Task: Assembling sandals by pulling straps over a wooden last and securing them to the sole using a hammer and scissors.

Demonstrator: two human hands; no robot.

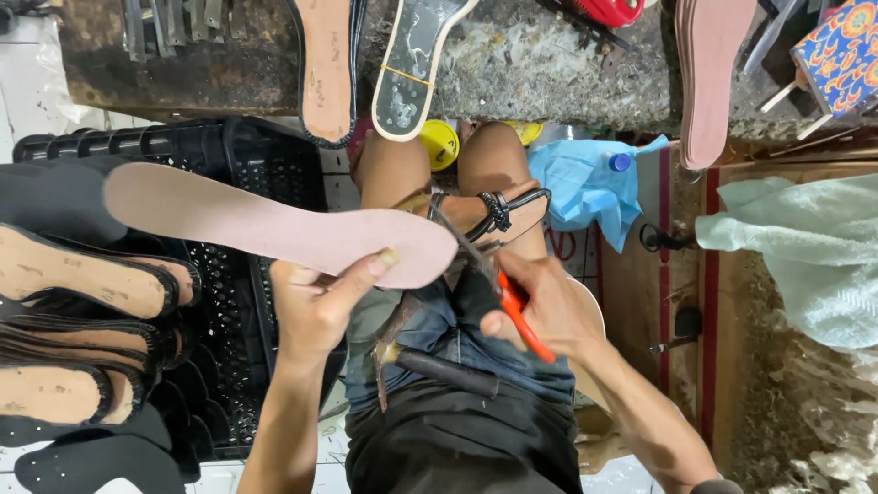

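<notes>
head view: left hand point(315, 306) pinches a pink insole point(274, 229) over the lap; right hand point(540, 311) is closed on orange-handled pliers point(512, 306) beside a black strappy sandal point(498, 215). steadying the insole flat would likely keep the work accurate.

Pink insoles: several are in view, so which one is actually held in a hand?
The long pink insole pinched by the left hand. The other pink insoles hang untouched off the workbench edge at upper right.

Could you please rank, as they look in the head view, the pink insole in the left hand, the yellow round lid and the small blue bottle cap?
1. pink insole, though nearest the camera
2. yellow round lid
3. small blue bottle cap
</notes>
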